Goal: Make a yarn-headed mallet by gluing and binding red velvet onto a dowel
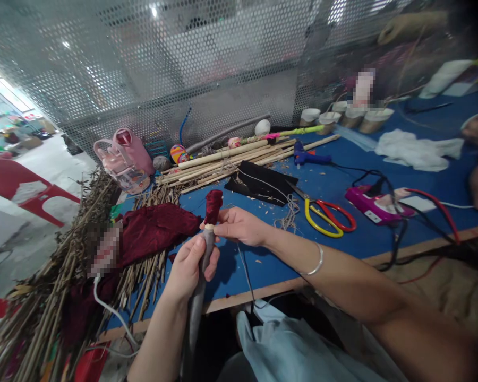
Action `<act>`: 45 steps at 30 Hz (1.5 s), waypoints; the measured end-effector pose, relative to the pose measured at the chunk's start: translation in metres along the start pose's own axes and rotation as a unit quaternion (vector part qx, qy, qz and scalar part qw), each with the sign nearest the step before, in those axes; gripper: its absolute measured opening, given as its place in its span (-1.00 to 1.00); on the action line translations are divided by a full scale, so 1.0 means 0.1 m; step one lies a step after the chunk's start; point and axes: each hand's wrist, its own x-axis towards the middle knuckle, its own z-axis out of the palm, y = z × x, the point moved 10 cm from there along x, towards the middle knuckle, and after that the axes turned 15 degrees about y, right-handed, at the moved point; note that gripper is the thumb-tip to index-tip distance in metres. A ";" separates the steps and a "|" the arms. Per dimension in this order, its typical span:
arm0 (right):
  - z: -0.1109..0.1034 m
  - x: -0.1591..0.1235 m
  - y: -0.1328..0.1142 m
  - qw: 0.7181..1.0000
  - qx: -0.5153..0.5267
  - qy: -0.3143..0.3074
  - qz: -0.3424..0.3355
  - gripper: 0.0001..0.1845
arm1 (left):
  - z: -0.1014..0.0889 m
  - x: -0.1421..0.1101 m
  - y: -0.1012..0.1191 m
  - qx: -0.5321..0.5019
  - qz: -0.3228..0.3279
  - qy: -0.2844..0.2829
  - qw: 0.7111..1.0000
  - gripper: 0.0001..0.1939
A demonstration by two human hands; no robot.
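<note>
My left hand [194, 260] is closed around a long stick wrapped in grey [197, 302], which it holds upright and slightly tilted. Dark red velvet cloth [213, 206] covers the stick's top end, with a narrow pale band just beneath it. At that band, my right hand [239, 227] pinches the stick with thumb and fingers. A thin grey yarn [245, 270] hangs below the right hand towards the lap. Whether the right fingers also grip the yarn, I cannot tell. A larger piece of dark red velvet [155, 233] lies just left of the hands.
Scissors with yellow and red handles [330, 217] lie right of black cloth [258, 183]. Pale wooden sticks [227, 162], a blue glue gun [310, 157] and a purple power strip [378, 204] with cables are further back and right. Dry stalks [63, 276] crowd the left edge.
</note>
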 end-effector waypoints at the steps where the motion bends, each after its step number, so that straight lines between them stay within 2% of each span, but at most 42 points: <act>1: -0.01 0.00 0.00 1.000 0.008 0.008 -0.003 -0.56 | -0.01 -0.01 0.00 0.016 0.000 0.015 1.000 -0.55; 3: -0.02 0.01 0.01 0.999 0.022 0.029 -0.009 -0.60 | -0.11 -0.04 0.09 0.069 0.046 0.103 0.991 -0.59; 6: -0.01 0.02 0.01 0.999 0.039 0.036 -0.011 -0.63 | -0.28 -0.22 0.34 0.171 0.172 0.265 0.933 -0.49; 8: 0.00 0.02 0.00 0.998 0.041 0.036 -0.014 -0.62 | -0.28 -0.30 0.42 0.235 0.217 0.304 0.897 -0.49; 11: -0.01 0.02 0.00 0.999 0.016 0.032 -0.012 -0.61 | -0.29 -0.26 0.36 0.271 0.210 0.292 0.893 -0.60; 15: -0.04 0.00 0.04 0.999 -0.010 0.050 -0.017 -0.61 | -0.36 -0.20 0.32 0.243 0.214 0.282 0.903 -0.61; 18: -0.08 -0.04 -0.04 0.991 -0.060 0.090 -0.075 -0.71 | -0.38 -0.17 0.31 0.235 0.210 0.276 0.908 -0.61; 21: -0.04 -0.09 -0.15 0.972 -0.166 0.085 -0.142 -0.80 | -0.39 -0.16 0.30 0.232 0.211 0.272 0.910 -0.63; 23: -0.03 -0.10 -0.18 0.964 -0.198 0.081 -0.159 -0.82 | -0.41 -0.14 0.28 0.221 0.208 0.264 0.916 -0.64; 28: -0.04 -0.03 -0.05 0.987 -0.111 0.063 -0.095 -0.77 | -0.44 -0.12 0.23 0.166 0.169 0.252 0.938 -0.64; 33: -0.07 0.01 0.01 0.991 -0.078 0.078 -0.071 -0.74 | -0.40 -0.10 0.20 0.119 0.138 0.226 0.957 -0.60; 36: -0.08 0.01 0.05 0.995 -0.050 0.076 -0.046 -0.73 | -0.35 -0.06 0.16 0.080 0.112 0.189 0.972 -0.59; 40: -0.06 0.02 0.05 0.998 -0.014 0.064 -0.026 -0.71 | -0.26 0.02 0.10 0.006 0.070 0.113 0.991 -0.62; 45: -0.06 0.02 0.03 0.998 -0.027 0.057 -0.015 -0.69 | -0.20 0.07 0.04 -0.042 0.039 0.058 0.997 -0.65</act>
